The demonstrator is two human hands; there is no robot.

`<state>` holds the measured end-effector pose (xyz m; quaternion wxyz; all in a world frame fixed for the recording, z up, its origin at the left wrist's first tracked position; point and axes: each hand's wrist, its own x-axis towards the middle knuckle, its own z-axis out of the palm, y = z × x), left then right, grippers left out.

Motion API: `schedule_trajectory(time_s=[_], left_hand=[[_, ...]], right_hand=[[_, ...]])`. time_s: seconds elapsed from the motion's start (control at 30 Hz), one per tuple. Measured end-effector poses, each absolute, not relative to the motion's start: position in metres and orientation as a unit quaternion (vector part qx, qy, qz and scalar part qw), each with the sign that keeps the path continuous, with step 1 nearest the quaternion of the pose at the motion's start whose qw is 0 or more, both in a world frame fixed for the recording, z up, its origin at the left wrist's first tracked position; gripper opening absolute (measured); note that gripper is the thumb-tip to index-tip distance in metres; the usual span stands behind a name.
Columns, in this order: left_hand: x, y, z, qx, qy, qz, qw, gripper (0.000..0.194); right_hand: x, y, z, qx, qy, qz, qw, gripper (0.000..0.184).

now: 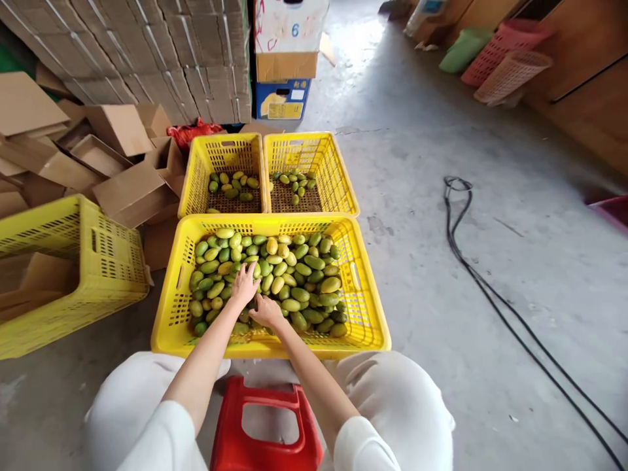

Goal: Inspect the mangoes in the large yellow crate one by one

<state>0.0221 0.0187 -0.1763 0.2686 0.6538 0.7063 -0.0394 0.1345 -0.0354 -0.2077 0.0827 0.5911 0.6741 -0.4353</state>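
Observation:
A large yellow plastic crate in front of my knees holds many small oval fruits, green to yellow, that look like mangoes. My left hand rests over the pile left of centre, its fingers stretched and apart on the fruits. Close beside it, lower and to the right, is my right hand. Its fingers are curled towards the left, down among the fruits, and whatever they hold is hidden. Behind the large crate stand two smaller yellow crates, the left one and the right one, each with some of the same fruits at the bottom.
Between my knees is a red plastic stool. At left, another yellow crate holds cardboard, with loose cartons behind it. Stacked flat cardboard and boxes stand beyond. A black cable lies on the floor at right; baskets lie farther back.

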Motion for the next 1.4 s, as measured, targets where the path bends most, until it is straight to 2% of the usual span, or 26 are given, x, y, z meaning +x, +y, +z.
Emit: schedule_trajectory(time_s=[0.13,0.33,0.43,0.53,0.63,0.73,0.77,0.8,0.93,1.17,1.4], left_hand=[[0.037,0.029,-0.177,0.631,0.714,-0.004,0.303,0.061],[0.024,0.03,-0.162,0.556,0.724,0.061,0.404,0.052],[0.005,0.029,-0.143,0.481,0.73,0.102,0.475,0.047],[-0.008,0.03,-0.115,0.388,0.722,0.153,0.552,0.041],[-0.011,0.029,-0.076,0.326,0.689,0.223,0.608,0.033],[-0.007,0.025,-0.033,0.231,0.614,0.331,0.679,0.016],[-0.006,0.022,-0.02,0.175,0.579,0.366,0.707,0.012],[-0.004,0.019,-0.009,0.13,0.558,0.384,0.724,0.015],[-0.001,-0.001,0.017,0.017,0.52,0.462,0.718,0.027],[0.005,-0.019,0.017,-0.07,0.505,0.497,0.702,0.02],[0.01,-0.014,0.023,-0.035,0.545,0.517,0.659,0.022]], right_hand=[[0.159,-0.029,-0.199,0.608,0.644,-0.459,0.064,0.041],[0.184,-0.015,-0.181,0.634,0.593,-0.495,0.032,0.006],[0.198,-0.004,-0.166,0.651,0.566,-0.506,-0.006,0.012],[0.215,0.011,-0.142,0.661,0.536,-0.522,-0.063,0.016],[0.228,0.025,-0.107,0.64,0.506,-0.562,-0.138,0.009],[0.237,0.031,-0.067,0.603,0.439,-0.619,-0.247,0.019],[0.239,0.03,-0.054,0.571,0.368,-0.661,-0.32,0.025],[0.242,0.028,-0.044,0.55,0.349,-0.673,-0.351,0.03],[0.25,0.008,-0.024,0.417,0.178,-0.766,-0.455,0.034],[0.245,-0.018,-0.036,0.359,0.105,-0.821,-0.431,0.025],[0.24,-0.016,-0.029,0.368,0.133,-0.782,-0.485,0.027]])
